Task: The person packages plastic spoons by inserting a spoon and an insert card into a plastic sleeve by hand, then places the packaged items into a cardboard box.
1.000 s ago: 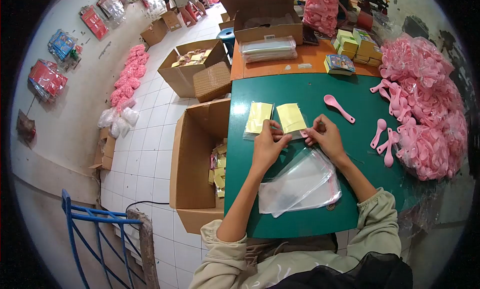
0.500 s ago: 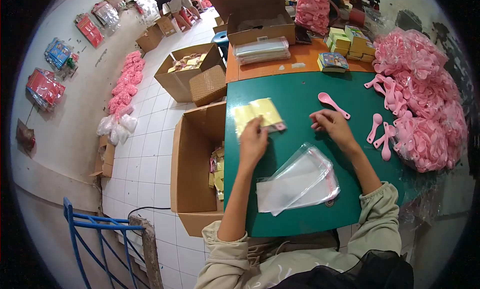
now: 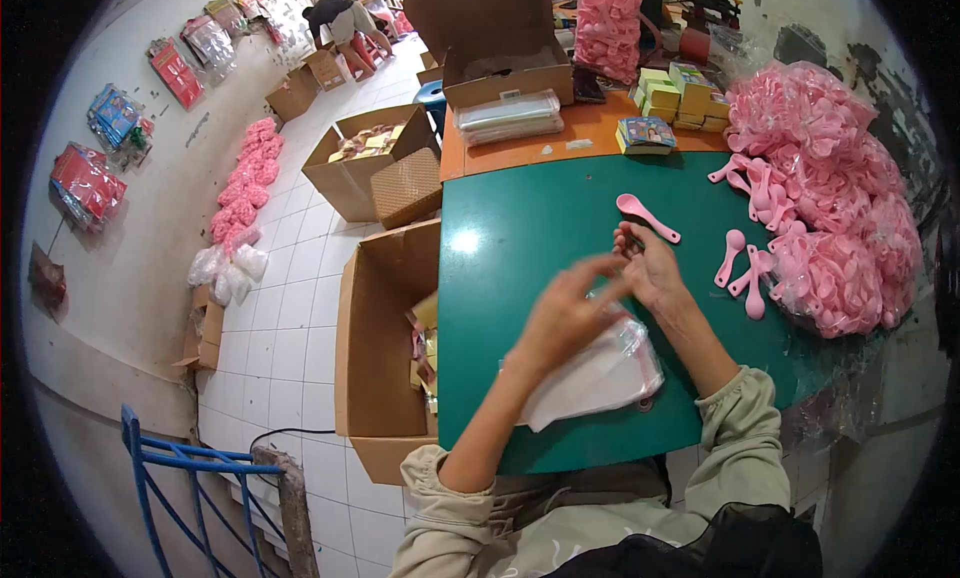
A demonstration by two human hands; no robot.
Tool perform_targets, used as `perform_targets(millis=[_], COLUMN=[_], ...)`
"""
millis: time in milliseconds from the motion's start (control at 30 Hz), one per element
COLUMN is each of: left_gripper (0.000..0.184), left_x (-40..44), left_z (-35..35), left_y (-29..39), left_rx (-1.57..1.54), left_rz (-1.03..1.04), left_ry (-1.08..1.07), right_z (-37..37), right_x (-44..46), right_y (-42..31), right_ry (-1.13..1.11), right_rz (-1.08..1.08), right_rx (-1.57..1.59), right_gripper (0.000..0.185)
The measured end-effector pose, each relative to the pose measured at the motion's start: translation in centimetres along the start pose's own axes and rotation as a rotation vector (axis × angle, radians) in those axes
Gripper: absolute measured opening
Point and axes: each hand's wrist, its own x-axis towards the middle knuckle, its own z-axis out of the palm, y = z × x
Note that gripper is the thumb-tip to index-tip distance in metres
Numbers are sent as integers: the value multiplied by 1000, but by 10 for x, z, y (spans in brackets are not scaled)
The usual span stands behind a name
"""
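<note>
The left hand (image 3: 572,313), blurred, has its fingers spread above the clear plastic bags (image 3: 598,376) on the green table (image 3: 520,240). The right hand (image 3: 648,266) has curled fingers near a pink spoon (image 3: 648,219); whether they pinch anything, I cannot tell.

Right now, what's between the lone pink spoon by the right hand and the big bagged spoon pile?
Bare green tabletop beside the lone spoon, then a few loose pink spoons nearer the bagged pile. Head view.
</note>
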Motion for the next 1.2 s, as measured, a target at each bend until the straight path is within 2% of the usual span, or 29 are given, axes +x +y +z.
perform_targets(millis=[33, 200, 300, 400, 500, 600, 667, 700, 767, 833, 867, 900, 967, 1100, 1167, 1200], left_gripper=[40, 18, 14, 16, 15, 14, 15, 19, 27, 38, 44, 45, 49, 46, 43, 40], left_x=[0, -7, -5, -2, 0, 1, 1, 1, -3, -14, -19, -22, -26, -27, -29, -27], left_z=[9, 21, 19, 15, 8, 7, 7, 6, 5, 1, -1, -3, -5, 1, 4, 3], left_y=[10, 18, 18, 13, 9, 13, 14, 12, 4, -8, -11, -11, -9, -15, -21, -22], left_rx=[79, 93, -23, -73, -168, -293, -355, -379, -426, -9, 199, 204, 211, 7, -64, -125], left_rz=[145, 214, 104, -60, -190, -223, -192, -258, -390, -442, -465, -484, -531, -579, -565, -592], left_ry=[48, -60, 43, 179, 244, 218, 163, 143, 109, 14, -36, -72, -142, -173, -190, -228], right_z=[4, 8, 11, 37, 40, 21, 20, 22, 19, -8, -30, -62, -98, -142, -146, -99], right_x=[-2, -13, -20, -58, -111, -121, -131, -138, -148, -161, -164, -158, -147, -101, -65, -60], right_y=[2, 12, 4, -42, -67, -69, -81, -91, -143, -217, -258, -291, -333, -366, -337, -282], right_ry=[53, 47, -69, -209, -449, -446, -350, -305, -260, -419, -538, -153, 365, 1006, 851, 513], right_rz=[8, 9, -90, -354, -502, -403, -458, -484, -311, -238, -328, -539, -844, -1319, -1333, -1264], right_rx=[16, -9, -114, -827, -1378, -1457, -1398, -1369, -1463, -1566, -1533, -1389, -1385, -2034, -2180, -2037], right_gripper=[13, 14, 16, 23, 27, 20, 13, 10, 5, 9, 17, 22, 27, 31, 33, 33])
